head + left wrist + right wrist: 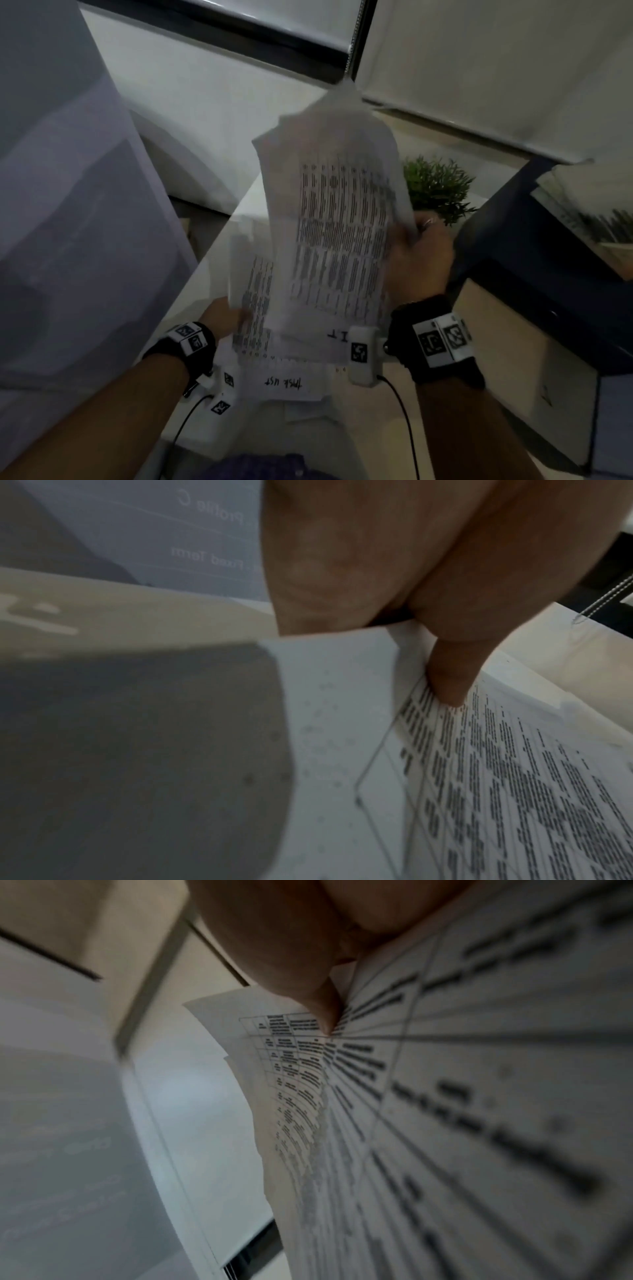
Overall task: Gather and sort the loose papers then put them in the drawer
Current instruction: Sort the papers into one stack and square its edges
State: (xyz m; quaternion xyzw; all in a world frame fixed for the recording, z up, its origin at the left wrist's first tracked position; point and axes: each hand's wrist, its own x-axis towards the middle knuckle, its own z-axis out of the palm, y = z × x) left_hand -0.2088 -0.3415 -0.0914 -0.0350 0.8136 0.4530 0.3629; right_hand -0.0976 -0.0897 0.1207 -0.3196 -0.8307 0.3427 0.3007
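My right hand (418, 253) pinches the right edge of a printed sheet (335, 233) with a table of dense text. The sheet stands raised and motion-blurred in the middle of the head view. In the right wrist view my thumb (308, 988) presses on the same sheet (445, 1096). Lower left, my left hand (226, 322) grips a stack of printed papers (253, 308), its thumb (448, 674) lying on the top page (479, 777). A sheet with a handwritten heading (284, 383) sticks out under the stack. No drawer is clearly visible.
A large pale sheet (68, 205) with faint print showing through fills the left side close to the camera; who holds it is hidden. Behind the papers are a white table (212, 274), a small green plant (438, 188), a dark blue box-like unit (513, 246) and a blind's bead chain (356, 34).
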